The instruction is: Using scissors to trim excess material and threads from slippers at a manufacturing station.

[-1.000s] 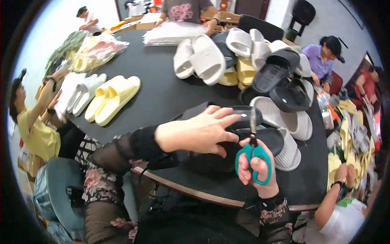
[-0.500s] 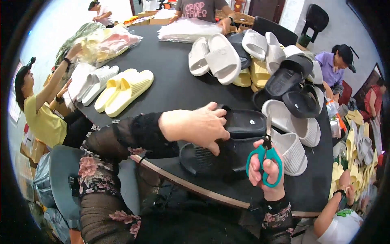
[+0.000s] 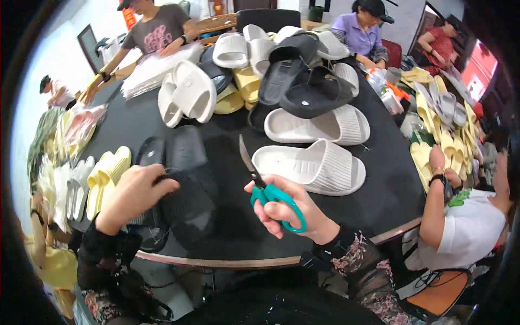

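Head view. The left hand (image 3: 132, 196) rests with curled fingers on a pair of black slippers (image 3: 181, 187) lying side by side on the near left part of the round black table (image 3: 390, 179); the fingertips pinch at the edge of the nearer slipper, gripping it. The right hand (image 3: 290, 208) is closed around the green handles of a pair of scissors (image 3: 265, 187), fingers through the loops; the blades are shut and point up and away, hanging above the table between the black slippers and a white ribbed slipper (image 3: 314, 168). The two hands are apart, the scissors not touching the black slippers.

Beyond the white ribbed slipper lies a second white slipper (image 3: 319, 124), and behind it a heap of black, white and yellow slippers (image 3: 281, 70) fills the far side of the table. A white pair (image 3: 187, 97) lies to the left of the heap. Yellow and white pairs (image 3: 105, 176) line the left rim. A person in a white shirt (image 3: 466, 233) sits at the right rim beside a stack of yellow slippers (image 3: 439, 141); other persons stand or sit at the far side.
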